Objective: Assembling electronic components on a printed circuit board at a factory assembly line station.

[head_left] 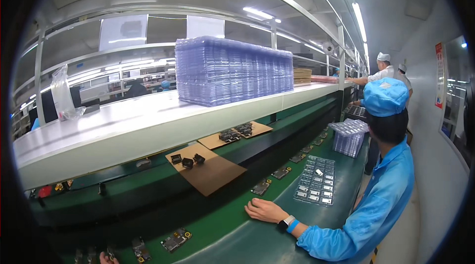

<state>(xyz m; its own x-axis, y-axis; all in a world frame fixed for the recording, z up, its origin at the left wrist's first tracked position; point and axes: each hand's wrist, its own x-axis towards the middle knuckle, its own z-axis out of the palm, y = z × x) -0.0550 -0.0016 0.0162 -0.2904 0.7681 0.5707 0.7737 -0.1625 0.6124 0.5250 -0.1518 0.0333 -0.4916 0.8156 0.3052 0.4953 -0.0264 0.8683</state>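
Note:
Only the fingertips of one hand of mine show, at the bottom left edge; by its place I take it for my right hand (107, 259). Its fingers close about the near end of a small dark circuit board (111, 251), and the rest of the hand is cut off. Beside it on the green belt lie another circuit board (141, 250) and one with a yellow round part (176, 240). More narrow boards (92, 255) stand to the left of the fingers. My left hand is out of the picture.
A co-worker in blue (366, 214) rests a hand (267, 210) at the belt's edge. Near them are a clear tray of white-labelled parts (315, 181) and stacked trays (349, 140). Cardboard (210, 172) holds black parts. Overhead, a shelf (148, 115) carries a tall plastic tray stack (232, 72).

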